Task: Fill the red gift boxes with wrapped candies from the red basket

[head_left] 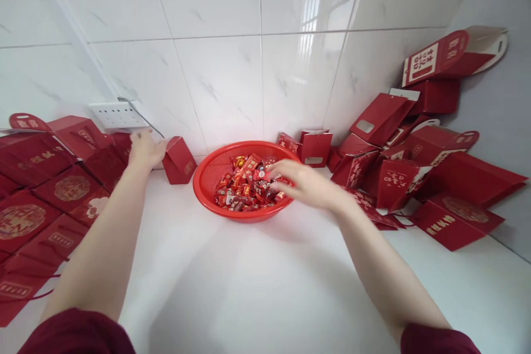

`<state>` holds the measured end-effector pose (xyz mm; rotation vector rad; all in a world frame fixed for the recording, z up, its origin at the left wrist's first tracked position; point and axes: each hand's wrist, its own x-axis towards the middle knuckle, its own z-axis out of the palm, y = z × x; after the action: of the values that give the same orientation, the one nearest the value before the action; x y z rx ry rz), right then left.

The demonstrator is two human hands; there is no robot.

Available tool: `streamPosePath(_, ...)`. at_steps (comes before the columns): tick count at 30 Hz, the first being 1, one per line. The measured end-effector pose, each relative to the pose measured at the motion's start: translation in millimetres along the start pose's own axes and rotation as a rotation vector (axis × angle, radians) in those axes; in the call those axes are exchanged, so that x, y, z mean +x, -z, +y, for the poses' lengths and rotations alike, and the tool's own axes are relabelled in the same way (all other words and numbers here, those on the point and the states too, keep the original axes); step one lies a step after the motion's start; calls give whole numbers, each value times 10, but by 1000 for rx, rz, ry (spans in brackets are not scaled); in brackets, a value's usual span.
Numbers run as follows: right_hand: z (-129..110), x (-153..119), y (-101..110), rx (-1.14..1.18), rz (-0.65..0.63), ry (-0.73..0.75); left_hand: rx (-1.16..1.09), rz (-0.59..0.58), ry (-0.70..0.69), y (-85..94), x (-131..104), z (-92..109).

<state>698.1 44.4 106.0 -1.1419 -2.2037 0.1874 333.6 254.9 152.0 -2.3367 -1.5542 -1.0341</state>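
A red plastic basket [207, 174] with perforated sides stands near the wall, holding a heap of wrapped candies [249, 185]. Over its right rim reaches my right hand [305, 180], fingers apart and slightly curled, with nothing visible in them. My left hand [145, 149] is stretched out at the far left, beside a small red gift box [179, 160] that stands upright left of the basket. Its fingers look spread, the hand is slightly blurred, and it appears to hold nothing. Whether it touches the box I cannot tell.
Several red gift boxes [70, 185] are packed in rows on the left. On the right, red boxes and bags [398, 177] lie in a loose pile against the wall. A small red box [316, 149] stands behind the basket. A white power strip [120, 116] leans by the tiles.
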Motion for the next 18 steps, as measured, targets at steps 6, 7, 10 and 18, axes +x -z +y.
streamPosePath(6, 639, -617, 883, -388, 559, -590, -146, -242, -172, 203, -802, 920)
streamPosePath(7, 730, -736, 967, -407, 577, -716, -179, -370, -249, 153, -953, 1068)
streamPosePath(10, 937, -991, 1085, -411, 545, -975, -201, -640, -479, -95, -1298, 1392)
streamPosePath(18, 1160, -1104, 1030, -418, 442, -1108, -27, -531, -549, -488, -1550, 1491)
